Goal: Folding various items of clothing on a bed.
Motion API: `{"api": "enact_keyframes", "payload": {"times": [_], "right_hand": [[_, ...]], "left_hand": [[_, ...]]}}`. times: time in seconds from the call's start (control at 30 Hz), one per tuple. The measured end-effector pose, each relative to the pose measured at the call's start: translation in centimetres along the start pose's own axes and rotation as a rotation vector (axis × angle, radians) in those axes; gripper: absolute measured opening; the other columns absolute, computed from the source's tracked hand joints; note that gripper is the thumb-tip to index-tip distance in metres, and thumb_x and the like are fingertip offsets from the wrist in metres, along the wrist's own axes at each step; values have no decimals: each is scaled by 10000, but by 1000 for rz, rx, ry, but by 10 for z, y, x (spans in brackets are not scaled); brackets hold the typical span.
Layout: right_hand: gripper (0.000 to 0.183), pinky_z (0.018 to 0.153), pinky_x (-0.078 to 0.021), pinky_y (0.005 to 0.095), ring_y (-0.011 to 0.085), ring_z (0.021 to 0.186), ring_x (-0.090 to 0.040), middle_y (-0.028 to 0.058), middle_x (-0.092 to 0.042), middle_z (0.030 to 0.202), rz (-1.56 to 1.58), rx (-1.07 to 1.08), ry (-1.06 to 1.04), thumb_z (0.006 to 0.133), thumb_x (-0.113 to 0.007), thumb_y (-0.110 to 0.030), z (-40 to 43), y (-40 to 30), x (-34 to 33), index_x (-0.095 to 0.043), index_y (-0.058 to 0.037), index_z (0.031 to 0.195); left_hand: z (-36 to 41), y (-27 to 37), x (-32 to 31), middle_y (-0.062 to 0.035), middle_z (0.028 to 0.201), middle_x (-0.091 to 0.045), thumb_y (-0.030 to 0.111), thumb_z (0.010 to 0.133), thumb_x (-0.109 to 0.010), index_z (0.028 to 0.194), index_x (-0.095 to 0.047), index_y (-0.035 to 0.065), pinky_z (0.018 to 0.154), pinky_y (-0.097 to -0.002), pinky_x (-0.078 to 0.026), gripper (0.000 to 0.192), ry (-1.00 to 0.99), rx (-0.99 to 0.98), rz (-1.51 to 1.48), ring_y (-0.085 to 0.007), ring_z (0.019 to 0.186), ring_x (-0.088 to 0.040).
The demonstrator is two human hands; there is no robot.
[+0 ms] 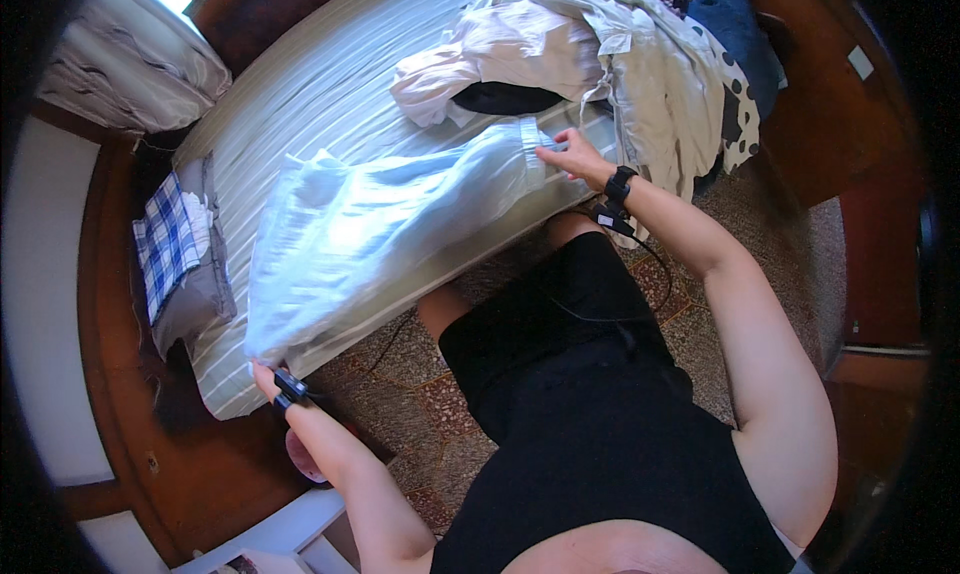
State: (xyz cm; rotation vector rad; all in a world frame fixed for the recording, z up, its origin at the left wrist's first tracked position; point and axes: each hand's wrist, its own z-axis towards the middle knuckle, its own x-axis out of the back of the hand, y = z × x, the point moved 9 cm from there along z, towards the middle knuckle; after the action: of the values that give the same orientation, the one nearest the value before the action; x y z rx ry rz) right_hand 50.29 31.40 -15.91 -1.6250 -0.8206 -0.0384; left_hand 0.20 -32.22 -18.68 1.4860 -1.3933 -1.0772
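A pale blue garment (375, 214) with a gathered band (532, 154) is spread along the near side of a striped mattress (322, 79). My left hand (264, 379) grips its lower left corner at the mattress edge; the fingertips are partly hidden by cloth. At the other end, my right hand (576, 159) has its thumb and fingers at the gathered band. Whether cloth is pinched between them is unclear. Both wrists wear black straps, each with a small device.
Piled clothes (525, 41) lie at the mattress's far right, with a black-dotted white cloth (741, 109) hanging beside them. Folded cloths, one a blue checked cloth (169, 236), rest at the left end. A cable (667, 274) hangs near my right arm. A curtain (135, 56) hangs upper left.
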Motion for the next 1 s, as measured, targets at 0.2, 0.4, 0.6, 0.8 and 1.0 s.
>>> {"api": "enact_keyframes", "payload": {"times": [0.2,0.4,0.6,0.8,1.0], "right_hand": [[734,738,-472,300,204,849,-578,137,-594,997,29,32,-203,692,-747,-449,33,32,-58,-463,24,1177],[905,936,-425,344,307,1074,-529,214,-530,1158,76,-2,45,607,-808,-396,12,22,-49,-374,60,1257],[1037,1025,-339,402,354,1219,-380,239,-404,1285,-162,81,11,515,-862,-382,15,8,-56,-317,33,1293],[596,989,-307,487,337,1268,-319,138,-386,1336,-594,556,97,653,-781,-311,-30,-55,-81,-535,-56,1133],[429,898,-405,422,305,1124,-486,110,-577,1139,-344,445,-3,736,-713,-382,28,-64,-67,-614,-85,1029]], "left_hand": [[-52,-67,35,-107,672,-549,445,865,-547,1022,-497,20,317,-270,-305,455,-136,337,25,-182,353,-400],[-64,-93,45,-66,615,-535,466,865,-534,877,-516,59,286,-265,-239,407,-46,446,48,-176,310,-360],[-54,-74,32,-84,719,-595,304,907,-532,986,-542,6,327,-257,-349,309,-117,267,-86,-168,435,-497],[-45,-75,29,-116,828,-632,266,903,-549,1039,-530,-21,548,-307,-517,318,-305,327,-96,-219,632,-614],[-32,-71,42,-149,950,-618,225,901,-552,1121,-488,-45,652,-369,-538,354,-123,316,-183,-275,758,-629]]}}
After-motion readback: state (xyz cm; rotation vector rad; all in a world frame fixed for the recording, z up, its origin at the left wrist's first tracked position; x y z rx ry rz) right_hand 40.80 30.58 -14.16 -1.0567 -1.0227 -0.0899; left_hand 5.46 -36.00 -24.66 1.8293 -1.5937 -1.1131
